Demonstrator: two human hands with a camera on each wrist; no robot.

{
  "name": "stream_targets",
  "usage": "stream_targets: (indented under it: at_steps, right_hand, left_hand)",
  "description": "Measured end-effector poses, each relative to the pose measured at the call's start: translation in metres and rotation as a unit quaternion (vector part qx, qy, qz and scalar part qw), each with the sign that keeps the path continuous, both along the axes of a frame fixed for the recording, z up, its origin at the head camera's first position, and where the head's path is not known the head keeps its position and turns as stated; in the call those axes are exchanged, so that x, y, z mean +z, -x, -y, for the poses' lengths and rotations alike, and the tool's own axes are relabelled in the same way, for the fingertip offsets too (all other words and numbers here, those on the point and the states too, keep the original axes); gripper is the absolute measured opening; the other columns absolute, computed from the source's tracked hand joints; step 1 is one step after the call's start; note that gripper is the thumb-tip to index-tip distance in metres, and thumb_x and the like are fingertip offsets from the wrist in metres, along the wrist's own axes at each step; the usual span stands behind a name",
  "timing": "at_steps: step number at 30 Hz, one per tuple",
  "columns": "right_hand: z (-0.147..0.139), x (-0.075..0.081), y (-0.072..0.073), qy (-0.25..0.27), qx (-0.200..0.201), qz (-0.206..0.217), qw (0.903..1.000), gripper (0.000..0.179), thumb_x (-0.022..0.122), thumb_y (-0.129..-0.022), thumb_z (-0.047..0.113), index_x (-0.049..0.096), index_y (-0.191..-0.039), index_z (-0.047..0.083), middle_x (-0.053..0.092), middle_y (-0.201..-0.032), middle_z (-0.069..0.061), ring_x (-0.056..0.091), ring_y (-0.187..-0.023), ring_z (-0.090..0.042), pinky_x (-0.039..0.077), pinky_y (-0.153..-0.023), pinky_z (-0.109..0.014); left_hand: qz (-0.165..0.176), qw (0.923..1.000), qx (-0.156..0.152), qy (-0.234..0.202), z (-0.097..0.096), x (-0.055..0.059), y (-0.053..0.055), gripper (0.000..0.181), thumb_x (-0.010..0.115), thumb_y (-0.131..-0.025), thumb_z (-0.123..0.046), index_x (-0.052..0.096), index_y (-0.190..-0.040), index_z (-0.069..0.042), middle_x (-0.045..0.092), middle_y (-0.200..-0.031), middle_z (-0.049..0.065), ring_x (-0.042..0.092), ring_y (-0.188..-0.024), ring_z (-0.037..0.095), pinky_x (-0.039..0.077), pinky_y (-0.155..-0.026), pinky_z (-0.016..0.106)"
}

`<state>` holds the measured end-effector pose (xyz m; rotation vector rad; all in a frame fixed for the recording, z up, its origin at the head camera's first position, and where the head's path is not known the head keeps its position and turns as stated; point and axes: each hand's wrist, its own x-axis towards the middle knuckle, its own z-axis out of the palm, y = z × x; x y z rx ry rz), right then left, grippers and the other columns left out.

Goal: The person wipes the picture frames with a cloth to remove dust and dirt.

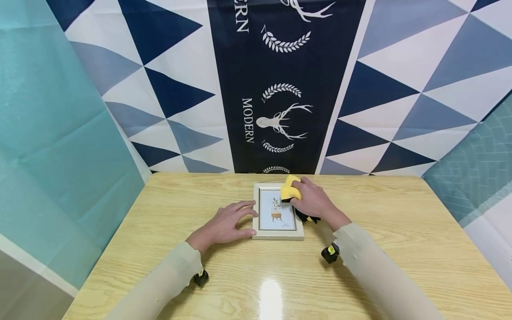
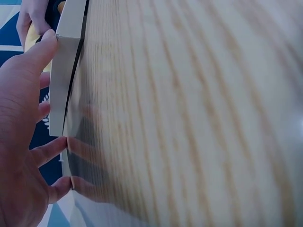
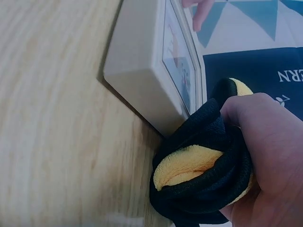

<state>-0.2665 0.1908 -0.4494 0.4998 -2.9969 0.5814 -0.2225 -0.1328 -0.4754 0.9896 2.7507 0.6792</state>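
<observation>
A picture frame [image 1: 278,235] with a pale border lies flat on the table, showing a print of a potted plant. My left hand [image 1: 229,224] rests at its left side, fingers spread and fingertips touching the border. The left wrist view has the thumb [image 2: 45,47] on the frame's edge. In my right hand [image 1: 316,201] is a bunched yellow and black cloth [image 1: 291,192], gripped over the frame's upper right corner. Folds of the cloth [image 3: 189,165] hang beside the frame's side wall in the right wrist view.
The wooden table [image 1: 372,253] extends around the frame on all sides. Behind its far edge hangs a patterned cloth backdrop [image 1: 280,66] with triangles and deer heads. A teal surface [image 1: 52,133] stands along the left. Small black devices [image 1: 330,253] are strapped under both wrists.
</observation>
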Motion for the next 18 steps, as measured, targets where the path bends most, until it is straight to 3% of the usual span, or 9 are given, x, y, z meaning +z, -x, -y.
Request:
stream_targets:
  at_steps: [18]
  right_hand:
    - [0.002,-0.002,-0.033,0.030,0.002,-0.013,0.9995,0.041,0.069,-0.091,0.017,0.071,-0.129,0.003,0.061,-0.108,-0.015,0.054,-0.076,-0.023,0.039,-0.063,-0.034]
  left_hand:
    - [-0.004,1.0000,0.000,0.001,-0.001,0.002,-0.001,0.051,0.071,-0.106,-0.056,0.067,-0.149,-0.028,0.044,-0.182,0.004,0.050,-0.162,0.045,0.045,-0.114,0.078]
